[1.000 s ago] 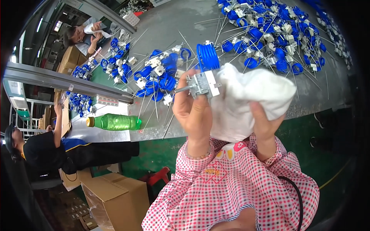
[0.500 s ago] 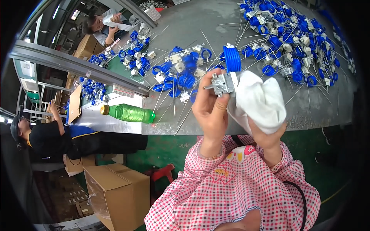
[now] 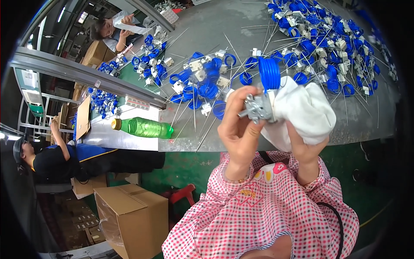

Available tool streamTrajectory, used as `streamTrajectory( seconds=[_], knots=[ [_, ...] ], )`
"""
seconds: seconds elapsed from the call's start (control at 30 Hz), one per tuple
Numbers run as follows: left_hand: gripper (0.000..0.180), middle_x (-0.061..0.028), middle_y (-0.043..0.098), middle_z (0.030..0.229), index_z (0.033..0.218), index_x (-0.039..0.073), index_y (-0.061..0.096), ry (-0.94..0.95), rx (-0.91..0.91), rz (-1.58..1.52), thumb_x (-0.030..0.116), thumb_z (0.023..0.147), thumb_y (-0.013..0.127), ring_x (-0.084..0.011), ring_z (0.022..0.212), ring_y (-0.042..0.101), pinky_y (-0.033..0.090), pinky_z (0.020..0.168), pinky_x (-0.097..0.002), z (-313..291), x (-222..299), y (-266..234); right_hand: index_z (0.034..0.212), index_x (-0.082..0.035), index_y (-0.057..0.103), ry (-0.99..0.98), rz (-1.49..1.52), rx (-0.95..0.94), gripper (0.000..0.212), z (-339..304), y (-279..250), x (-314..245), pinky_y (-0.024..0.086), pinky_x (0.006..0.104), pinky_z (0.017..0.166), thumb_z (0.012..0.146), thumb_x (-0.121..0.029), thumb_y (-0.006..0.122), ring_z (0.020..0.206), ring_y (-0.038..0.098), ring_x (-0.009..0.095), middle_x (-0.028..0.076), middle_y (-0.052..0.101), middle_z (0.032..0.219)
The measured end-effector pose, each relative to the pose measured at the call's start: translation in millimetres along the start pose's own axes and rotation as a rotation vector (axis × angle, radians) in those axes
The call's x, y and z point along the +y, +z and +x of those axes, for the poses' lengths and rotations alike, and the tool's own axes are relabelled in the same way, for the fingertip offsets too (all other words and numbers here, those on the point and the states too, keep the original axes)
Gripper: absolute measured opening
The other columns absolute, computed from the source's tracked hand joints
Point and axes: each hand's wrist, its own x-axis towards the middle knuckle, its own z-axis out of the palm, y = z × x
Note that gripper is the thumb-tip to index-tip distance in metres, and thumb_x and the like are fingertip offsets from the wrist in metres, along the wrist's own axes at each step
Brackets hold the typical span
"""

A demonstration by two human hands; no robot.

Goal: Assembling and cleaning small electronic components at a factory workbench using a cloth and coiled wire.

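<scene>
My left hand grips a capillary thermostat, its metal body and short shaft between thumb and fingers. From its top rises a coil of blue tubing. A white cloth is bunched against the thermostat's right side, with my right hand closed on it from below. Part of the right fingers is hidden behind the cloth. Both hands are above the table's near edge. Just beyond them lies a loose group of similar thermostats with blue coils and white parts.
A large heap of blue-coiled thermostats covers the right rear of the grey table, thin metal rods poking outward. A green bottle lies on its side at left. Cardboard boxes stand on the floor. Two other people work beyond the metal frame.
Both hands, with thermostat and cloth, have shifted slightly right and toward me. The thermostat has turned a little. At left, a co-worker's arm has moved.
</scene>
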Motion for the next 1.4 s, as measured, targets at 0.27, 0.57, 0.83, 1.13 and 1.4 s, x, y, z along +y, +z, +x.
streamTrajectory(
  seconds=[0.27, 0.57, 0.83, 1.13, 1.4],
  knots=[
    [0.045, -0.0126, 0.046, 0.106, 0.11, -0.009, 0.041, -0.104, 0.102, -0.081, 0.008, 0.073, 0.059, -0.0184, 0.095, 0.046, 0.035, 0.083, -0.0286, 4.1, 5.0, -0.1, 0.09, -0.003, 0.061, -0.047, -0.07, -0.075, 0.022, -13.2, 7.0, -6.1, 0.032, 0.0417, 0.089, 0.069, -0.004, 0.055, 0.096, 0.05, 0.031, 0.014, 0.056, 0.098],
    [0.047, -0.0138, 0.047, 0.106, 0.109, -0.009, 0.042, -0.098, 0.122, -0.113, 0.011, 0.071, 0.062, -0.0199, 0.096, 0.047, 0.035, 0.085, -0.0297, 1.9, 7.1, 3.4, 0.095, 0.002, 0.056, 0.013, 0.074, -0.117, 0.028, -16.4, 4.8, -4.9, 0.035, 0.0426, 0.086, 0.068, -0.006, 0.058, 0.09, 0.054, 0.029, 0.016, 0.056, 0.097],
    [0.045, -0.0132, 0.046, 0.104, 0.106, -0.008, 0.045, -0.12, 0.066, -0.051, 0.012, 0.07, 0.063, -0.02, 0.095, 0.047, 0.035, 0.083, -0.0292, 4.0, 10.9, 2.2, 0.089, -0.001, 0.061, -0.021, -0.034, -0.201, 0.021, -12.8, -1.1, -10.5, 0.034, 0.0436, 0.086, 0.069, -0.004, 0.055, 0.09, 0.054, 0.03, 0.014, 0.058, 0.095],
    [0.039, -0.0124, 0.046, 0.103, 0.107, -0.008, 0.044, -0.089, -0.049, 0.034, 0.004, 0.073, 0.057, -0.0183, 0.094, 0.047, 0.037, 0.081, -0.0273, 5.8, 5.8, 0.3, 0.088, 0.0, 0.061, -0.014, -0.067, -0.046, 0.019, -5.6, 0.9, -15.8, 0.031, 0.0421, 0.089, 0.072, -0.007, 0.055, 0.092, 0.053, 0.027, 0.012, 0.059, 0.093],
    [0.038, -0.0123, 0.047, 0.102, 0.105, -0.008, 0.046, -0.049, -0.087, 0.017, 0.006, 0.072, 0.059, -0.0181, 0.093, 0.047, 0.038, 0.078, -0.0263, -1.8, 3.7, 2.1, 0.094, 0.005, 0.055, 0.259, 0.175, 0.126, 0.026, -12.3, 3.2, -16.9, 0.039, 0.0382, 0.082, 0.07, -0.004, 0.058, 0.09, 0.054, 0.028, 0.017, 0.054, 0.099]
  ],
)
